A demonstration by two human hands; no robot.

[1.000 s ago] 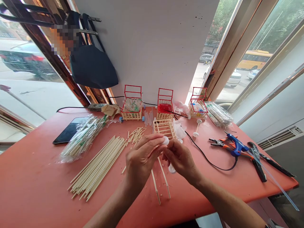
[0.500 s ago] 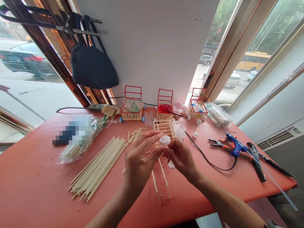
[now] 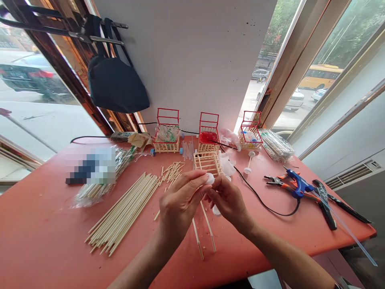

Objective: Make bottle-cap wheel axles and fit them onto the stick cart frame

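Observation:
My left hand is closed, its thumb and fingers pinching a white bottle cap. Just beside it, my right hand has its fingertips pressed together right under the cap; what they grip is hidden. A second white cap shows partly below my right fingers, and I cannot tell whether it is joined to the first. Behind the hands lies a small wooden-stick frame. Two thin sticks stretch from it toward me on the red tabletop.
Long wooden sticks and short cut pieces lie left. Three small stick carts with red handles, one a red-lined cart, stand at the back. Pliers, a blue glue gun and a capped axle are right.
The cap between my hands has tilted, and my left fingers have come down over it. Both hands stay in nearly the same place.

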